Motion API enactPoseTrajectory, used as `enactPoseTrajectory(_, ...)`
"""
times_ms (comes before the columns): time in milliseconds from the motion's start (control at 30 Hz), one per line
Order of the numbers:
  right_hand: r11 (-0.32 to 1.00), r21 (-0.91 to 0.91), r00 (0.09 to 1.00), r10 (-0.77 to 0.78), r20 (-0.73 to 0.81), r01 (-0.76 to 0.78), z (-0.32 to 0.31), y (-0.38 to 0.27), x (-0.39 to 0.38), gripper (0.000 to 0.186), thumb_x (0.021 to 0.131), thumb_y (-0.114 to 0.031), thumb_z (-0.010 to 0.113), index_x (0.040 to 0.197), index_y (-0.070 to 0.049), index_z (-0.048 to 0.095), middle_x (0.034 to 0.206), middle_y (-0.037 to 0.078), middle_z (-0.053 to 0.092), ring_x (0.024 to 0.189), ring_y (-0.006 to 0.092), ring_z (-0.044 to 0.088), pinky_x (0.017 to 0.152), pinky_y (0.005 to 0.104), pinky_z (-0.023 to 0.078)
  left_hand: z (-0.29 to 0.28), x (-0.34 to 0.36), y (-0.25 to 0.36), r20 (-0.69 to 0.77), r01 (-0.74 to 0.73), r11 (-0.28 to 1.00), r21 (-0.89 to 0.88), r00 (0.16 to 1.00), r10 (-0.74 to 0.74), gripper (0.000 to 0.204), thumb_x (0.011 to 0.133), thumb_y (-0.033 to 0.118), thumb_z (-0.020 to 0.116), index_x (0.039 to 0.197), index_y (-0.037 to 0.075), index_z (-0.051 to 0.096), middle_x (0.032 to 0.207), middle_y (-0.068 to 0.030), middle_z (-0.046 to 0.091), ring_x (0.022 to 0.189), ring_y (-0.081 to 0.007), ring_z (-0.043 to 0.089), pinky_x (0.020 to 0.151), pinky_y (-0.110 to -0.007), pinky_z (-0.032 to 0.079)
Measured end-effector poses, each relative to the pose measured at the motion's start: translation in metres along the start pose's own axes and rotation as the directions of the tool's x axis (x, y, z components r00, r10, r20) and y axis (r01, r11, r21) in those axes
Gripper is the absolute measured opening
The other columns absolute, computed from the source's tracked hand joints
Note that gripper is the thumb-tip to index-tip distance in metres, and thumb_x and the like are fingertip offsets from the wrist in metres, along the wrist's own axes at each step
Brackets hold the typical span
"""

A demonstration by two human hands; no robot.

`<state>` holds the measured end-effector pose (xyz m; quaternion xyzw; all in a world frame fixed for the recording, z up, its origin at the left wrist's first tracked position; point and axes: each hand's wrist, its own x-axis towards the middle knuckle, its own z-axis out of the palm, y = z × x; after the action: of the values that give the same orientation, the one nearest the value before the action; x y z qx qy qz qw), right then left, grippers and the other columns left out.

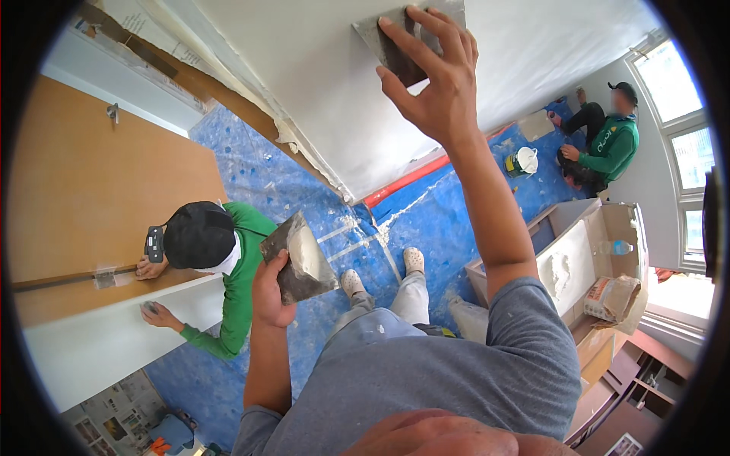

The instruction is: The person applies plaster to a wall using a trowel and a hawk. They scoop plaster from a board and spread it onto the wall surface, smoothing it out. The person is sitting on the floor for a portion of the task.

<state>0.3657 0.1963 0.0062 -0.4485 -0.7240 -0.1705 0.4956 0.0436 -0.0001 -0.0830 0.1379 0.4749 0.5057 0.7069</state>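
Note:
My left hand point(270, 295) grips a flat square metal putty blade point(303, 287) by its edge, with a mound of white putty point(306, 254) lying on its face. Up at the white wall point(304, 83), my right hand point(441, 83) holds a second metal scraper blade point(391, 55) against the surface. Its fingers spread over the back of that blade, and the thumb rests near its lower edge. Part of the scraper is hidden behind the fingers. Rough, torn-looking putty runs along the wall's left corner edge point(285, 133).
At left, a person in green point(247, 228) works by a brown door panel point(114, 175). Another person in green point(612, 148) sits far right, near a bucket point(523, 161). Blue sheeting point(251, 163) covers the floor. A wooden cabinet point(563, 266) with a paper bag point(610, 300) stands beside my right arm.

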Motion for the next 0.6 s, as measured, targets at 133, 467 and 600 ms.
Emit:
enactPoseTrajectory(133,0.998,0.023,0.998,0.054,0.021,-0.055,0.023,0.012,-0.047,0.055,0.070,-0.027,0.082,0.124,-0.028,0.074,0.137,0.004,0.058,0.132,0.0306,0.049,0.110,0.0588,0.030,-0.007,0.008,-0.004,0.000,0.021,0.999,0.024,1.000,-0.021,0.033,0.102,0.014,0.054,0.133,0.002,0.058,0.124,-0.0072,0.067,0.112,-0.0195,0.065,0.097,-0.037,0.051)
enactPoseTrajectory(467,0.988,0.053,0.987,0.141,0.078,-0.145,0.088,0.039,-0.169,0.057,0.068,-0.026,0.084,0.124,-0.032,0.073,0.139,0.003,0.058,0.132,0.0290,0.048,0.113,0.0598,0.027,-0.007,0.016,-0.014,-0.048,0.065,0.996,0.056,0.997,-0.063,0.034,0.102,0.013,0.053,0.135,0.003,0.057,0.125,-0.0070,0.067,0.112,-0.0192,0.065,0.097,-0.037,0.051)
enactPoseTrajectory(600,0.984,0.052,0.980,0.162,0.113,-0.168,0.113,0.048,-0.219,0.055,0.069,-0.027,0.084,0.123,-0.032,0.074,0.139,0.003,0.058,0.132,0.0288,0.048,0.114,0.0592,0.027,-0.005,0.019,-0.022,-0.076,0.074,0.995,0.067,0.995,-0.069,0.034,0.102,0.013,0.053,0.135,0.003,0.056,0.125,-0.0073,0.066,0.113,-0.0197,0.065,0.098,-0.037,0.051)
